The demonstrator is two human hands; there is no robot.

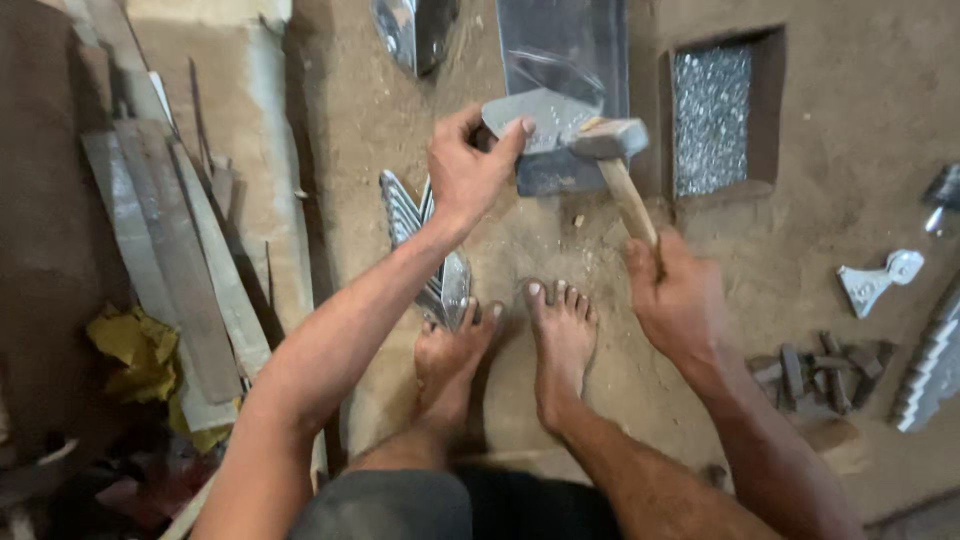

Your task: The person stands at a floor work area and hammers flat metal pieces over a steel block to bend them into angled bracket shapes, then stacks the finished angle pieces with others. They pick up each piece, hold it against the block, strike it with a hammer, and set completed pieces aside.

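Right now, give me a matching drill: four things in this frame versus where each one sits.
Things:
1. hammer
2. metal piece
3. square pit of metal bits
4. stack of pointed metal blades

Places:
A. by the left foot
B. gripped in the left hand
C. sunk in the ground, upper right
D. handle in the right hand

Pairs: 1-D, 2-B, 3-C, 4-A

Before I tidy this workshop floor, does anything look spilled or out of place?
Yes: pale chips lie scattered on the dirt floor just below the metal piece that the left hand holds under the hammer gripped by the right hand, close to the bare toes.
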